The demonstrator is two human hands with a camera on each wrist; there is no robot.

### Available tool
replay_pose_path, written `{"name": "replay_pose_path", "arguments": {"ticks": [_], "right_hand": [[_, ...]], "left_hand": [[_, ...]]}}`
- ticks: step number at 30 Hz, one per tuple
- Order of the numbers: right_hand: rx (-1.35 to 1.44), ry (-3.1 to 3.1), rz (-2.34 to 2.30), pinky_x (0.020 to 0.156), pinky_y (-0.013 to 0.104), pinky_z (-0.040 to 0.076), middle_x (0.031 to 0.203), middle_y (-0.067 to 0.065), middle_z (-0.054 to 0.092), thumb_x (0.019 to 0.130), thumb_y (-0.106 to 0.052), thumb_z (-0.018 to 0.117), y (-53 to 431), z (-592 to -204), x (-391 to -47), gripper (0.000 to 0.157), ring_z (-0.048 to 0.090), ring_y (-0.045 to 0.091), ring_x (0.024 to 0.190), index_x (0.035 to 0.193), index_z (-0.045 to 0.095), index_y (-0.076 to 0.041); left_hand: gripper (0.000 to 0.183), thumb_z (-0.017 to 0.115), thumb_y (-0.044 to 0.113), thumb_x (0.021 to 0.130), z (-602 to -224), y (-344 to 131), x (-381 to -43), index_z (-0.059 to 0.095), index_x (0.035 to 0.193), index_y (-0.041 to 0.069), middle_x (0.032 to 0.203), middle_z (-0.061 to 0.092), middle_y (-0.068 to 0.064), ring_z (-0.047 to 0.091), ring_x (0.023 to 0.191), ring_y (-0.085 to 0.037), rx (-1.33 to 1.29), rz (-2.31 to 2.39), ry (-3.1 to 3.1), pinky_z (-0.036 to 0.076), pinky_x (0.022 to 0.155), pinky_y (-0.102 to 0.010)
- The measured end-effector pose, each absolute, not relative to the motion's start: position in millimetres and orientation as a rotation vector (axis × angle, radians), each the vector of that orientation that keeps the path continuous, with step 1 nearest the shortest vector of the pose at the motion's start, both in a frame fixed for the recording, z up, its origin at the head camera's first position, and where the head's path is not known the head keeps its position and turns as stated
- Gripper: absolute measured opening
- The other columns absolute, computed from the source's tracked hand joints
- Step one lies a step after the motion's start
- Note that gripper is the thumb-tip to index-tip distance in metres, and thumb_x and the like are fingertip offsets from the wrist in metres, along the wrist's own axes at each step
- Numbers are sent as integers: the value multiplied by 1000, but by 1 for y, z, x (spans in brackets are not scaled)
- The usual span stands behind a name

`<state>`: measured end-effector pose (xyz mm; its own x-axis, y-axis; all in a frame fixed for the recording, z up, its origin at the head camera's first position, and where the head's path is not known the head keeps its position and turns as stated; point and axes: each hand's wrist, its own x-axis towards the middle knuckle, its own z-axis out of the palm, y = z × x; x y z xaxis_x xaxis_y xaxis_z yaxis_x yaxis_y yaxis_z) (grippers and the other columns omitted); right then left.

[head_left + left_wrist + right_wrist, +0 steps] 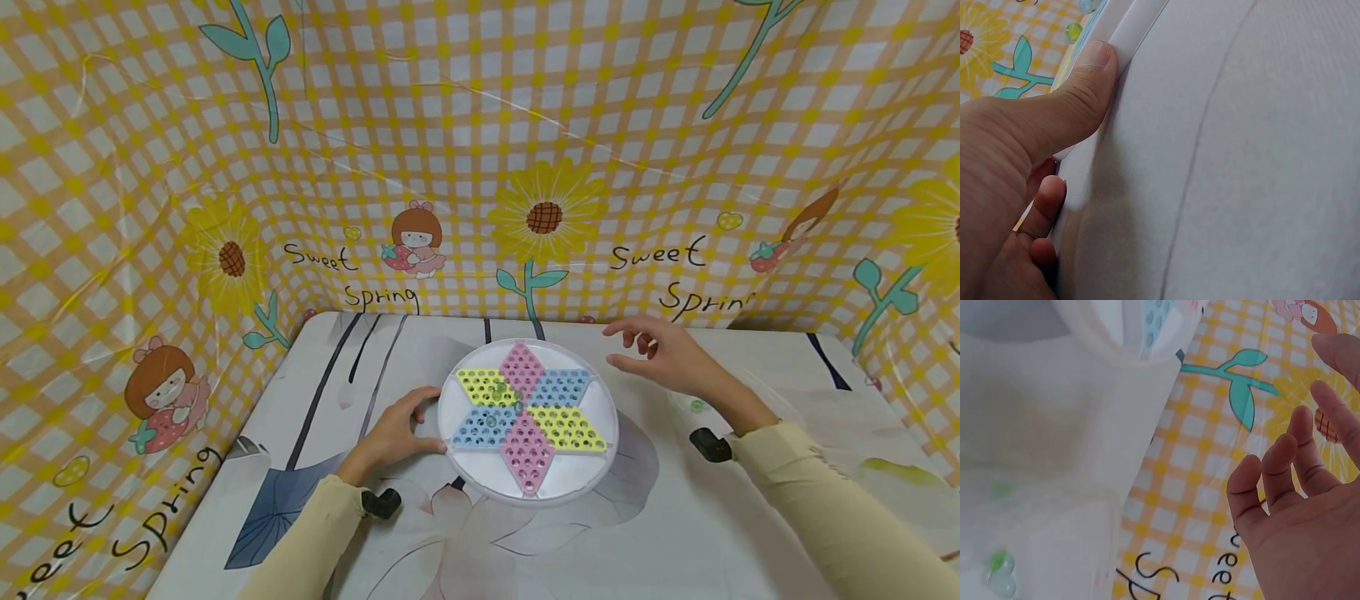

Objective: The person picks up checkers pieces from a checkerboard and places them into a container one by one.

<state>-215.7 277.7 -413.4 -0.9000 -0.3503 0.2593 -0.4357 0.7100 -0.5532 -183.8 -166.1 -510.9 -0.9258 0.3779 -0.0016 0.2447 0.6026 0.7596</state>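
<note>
A round white Chinese checkers board with a pink, yellow and blue star lies on the table. Several clear greenish marbles sit on its left half and near its centre. My left hand holds the board's left edge, thumb and fingers spread along the rim. In the left wrist view the thumb presses the white rim, and a green marble shows beyond it. My right hand hovers right of the board's far side, fingers loosely bent, holding nothing.
Green marbles lie in a clear container right of the board, below the right forearm. A yellow checked cloth hangs behind and on both sides of the table, which has a floral cover.
</note>
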Motion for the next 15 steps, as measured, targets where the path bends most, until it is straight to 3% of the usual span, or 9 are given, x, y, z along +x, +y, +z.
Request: {"name": "replay_pose_path", "arguments": {"ticks": [15], "right_hand": [[735, -2824, 1057, 67, 31, 47, 97, 7, 60, 88, -21, 83, 244, -422, -226, 37, 54, 26, 82, 122, 69, -15]], "left_hand": [[88, 95, 22, 73, -511, -165, -184, 50, 149, 13, 102, 54, -4, 48, 95, -19, 487, 1214, 2671, 37, 88, -39]]}}
